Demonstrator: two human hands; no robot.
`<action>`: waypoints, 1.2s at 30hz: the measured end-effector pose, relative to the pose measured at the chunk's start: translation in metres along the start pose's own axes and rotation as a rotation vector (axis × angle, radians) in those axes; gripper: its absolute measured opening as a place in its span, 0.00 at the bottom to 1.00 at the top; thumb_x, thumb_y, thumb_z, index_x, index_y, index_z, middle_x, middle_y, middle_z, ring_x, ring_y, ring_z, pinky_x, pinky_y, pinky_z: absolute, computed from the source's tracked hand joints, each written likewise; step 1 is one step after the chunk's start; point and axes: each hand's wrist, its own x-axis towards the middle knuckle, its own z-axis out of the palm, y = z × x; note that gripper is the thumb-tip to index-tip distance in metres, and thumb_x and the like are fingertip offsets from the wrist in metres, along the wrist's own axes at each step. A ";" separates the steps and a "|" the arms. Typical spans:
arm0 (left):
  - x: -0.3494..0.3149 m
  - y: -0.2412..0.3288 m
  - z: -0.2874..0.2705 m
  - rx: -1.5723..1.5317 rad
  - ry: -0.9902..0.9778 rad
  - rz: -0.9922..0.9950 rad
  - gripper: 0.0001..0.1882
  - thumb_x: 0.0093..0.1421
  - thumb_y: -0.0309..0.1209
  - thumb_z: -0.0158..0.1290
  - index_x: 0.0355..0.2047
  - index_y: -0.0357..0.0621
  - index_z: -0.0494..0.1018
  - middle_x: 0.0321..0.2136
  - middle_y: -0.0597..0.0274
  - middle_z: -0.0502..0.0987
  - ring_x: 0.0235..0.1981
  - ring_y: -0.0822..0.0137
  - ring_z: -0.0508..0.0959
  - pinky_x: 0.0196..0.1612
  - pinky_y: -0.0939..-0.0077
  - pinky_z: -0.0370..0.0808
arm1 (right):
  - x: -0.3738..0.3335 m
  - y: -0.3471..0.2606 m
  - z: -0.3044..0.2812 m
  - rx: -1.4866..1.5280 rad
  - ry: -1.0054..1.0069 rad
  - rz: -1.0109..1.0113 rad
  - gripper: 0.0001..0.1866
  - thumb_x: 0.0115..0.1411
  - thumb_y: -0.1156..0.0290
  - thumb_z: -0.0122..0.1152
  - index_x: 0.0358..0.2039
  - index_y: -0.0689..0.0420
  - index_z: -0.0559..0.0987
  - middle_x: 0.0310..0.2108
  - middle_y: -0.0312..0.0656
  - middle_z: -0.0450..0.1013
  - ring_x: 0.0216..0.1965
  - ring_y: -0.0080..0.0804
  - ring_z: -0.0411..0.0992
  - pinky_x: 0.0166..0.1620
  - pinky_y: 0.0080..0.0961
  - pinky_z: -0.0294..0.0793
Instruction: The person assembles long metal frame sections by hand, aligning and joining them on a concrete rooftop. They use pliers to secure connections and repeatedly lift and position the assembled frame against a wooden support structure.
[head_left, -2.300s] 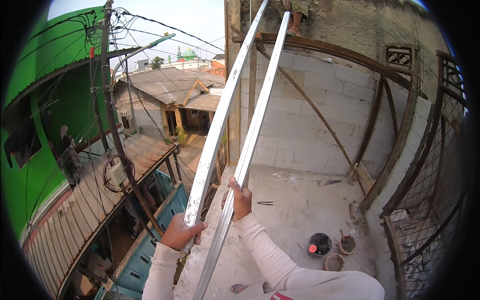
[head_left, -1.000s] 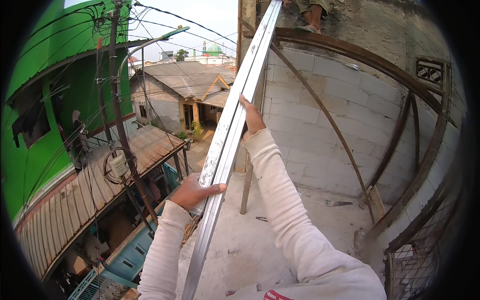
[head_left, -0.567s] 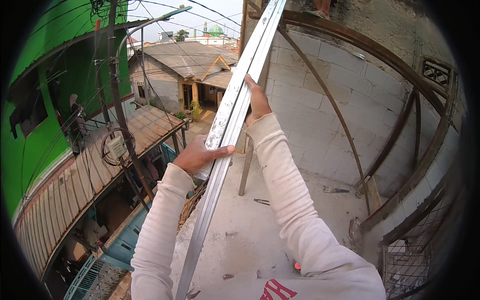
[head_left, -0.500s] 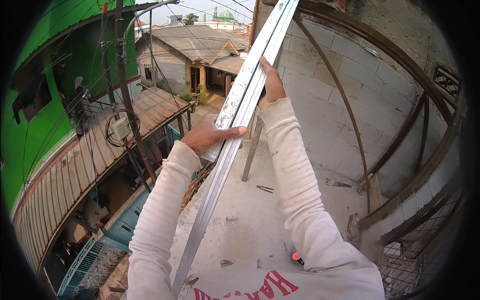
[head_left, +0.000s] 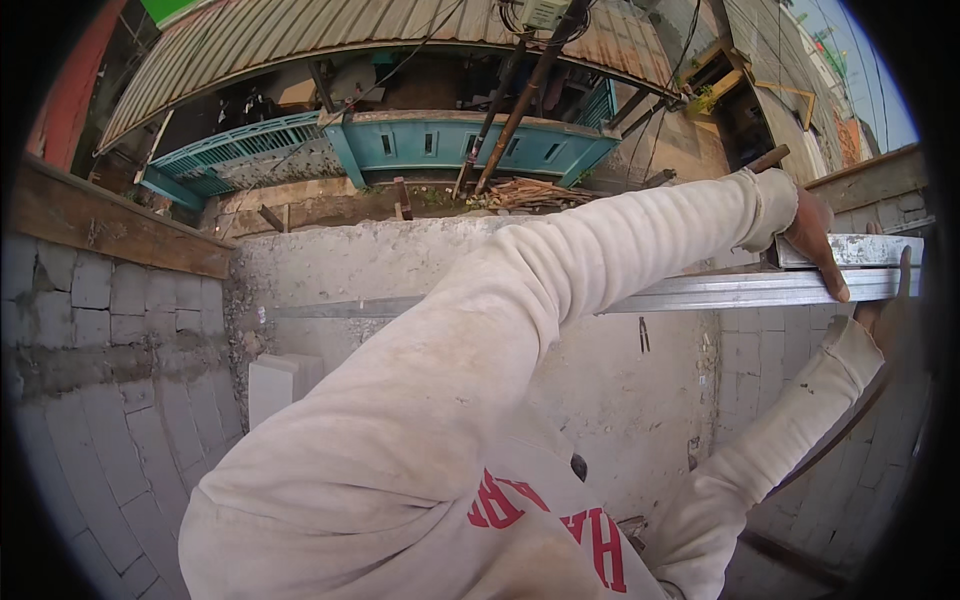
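Observation:
Two silvery metal channels lie side by side in my hands at the right. The long channel (head_left: 720,291) runs leftward beneath my left sleeve, its far end low over the concrete floor. The second channel (head_left: 850,252) has its near end just beside my left hand. My left hand (head_left: 812,238) is closed over both pieces, thumb across the long one. Further right, my right hand (head_left: 884,312) grips them from the near side, its thumb lying up over the metal. Part of its fingers is hidden behind the channels and in the dark rim.
Pincers (head_left: 643,335) lie on the dusty concrete floor (head_left: 610,400). A white block (head_left: 272,388) stands by the left block wall (head_left: 110,400), topped by a wooden beam (head_left: 120,218). Beyond the floor's far edge are a utility pole (head_left: 530,95), a teal gate (head_left: 440,145) and stacked sticks (head_left: 530,193).
My view has swung to the left and downward. The channels and both hands now appear at the right side, with the channels lying nearly level across the picture. Both hands keep their hold.

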 end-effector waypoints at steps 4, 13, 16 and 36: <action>0.026 -0.028 0.006 0.173 0.096 -0.019 0.58 0.35 0.75 0.68 0.50 0.31 0.82 0.51 0.45 0.82 0.52 0.50 0.82 0.56 0.63 0.76 | 0.039 0.012 0.008 -0.081 -0.049 -0.035 0.32 0.71 0.57 0.55 0.66 0.68 0.64 0.64 0.52 0.66 0.65 0.42 0.65 0.69 0.40 0.62; -0.171 -0.044 0.002 -0.096 0.851 0.154 0.36 0.51 0.49 0.68 0.47 0.26 0.76 0.43 0.36 0.80 0.48 0.44 0.80 0.54 0.54 0.75 | 0.076 0.028 0.047 -0.130 -0.036 -0.163 0.27 0.64 0.65 0.62 0.56 0.70 0.70 0.52 0.50 0.70 0.53 0.41 0.71 0.59 0.37 0.70; -0.210 -0.057 0.017 0.008 0.912 0.132 0.41 0.53 0.52 0.67 0.53 0.25 0.72 0.48 0.35 0.77 0.53 0.43 0.78 0.56 0.53 0.74 | 0.081 0.019 0.039 -0.118 -0.014 -0.236 0.25 0.61 0.67 0.65 0.53 0.71 0.71 0.49 0.49 0.72 0.49 0.40 0.73 0.56 0.36 0.73; -0.176 -0.040 0.058 0.083 0.443 -0.057 0.26 0.57 0.41 0.66 0.48 0.30 0.79 0.24 0.56 0.81 0.21 0.69 0.77 0.30 0.69 0.75 | 0.050 0.005 0.018 0.308 0.154 -0.575 0.23 0.62 0.63 0.68 0.49 0.70 0.78 0.40 0.49 0.80 0.38 0.36 0.80 0.44 0.31 0.80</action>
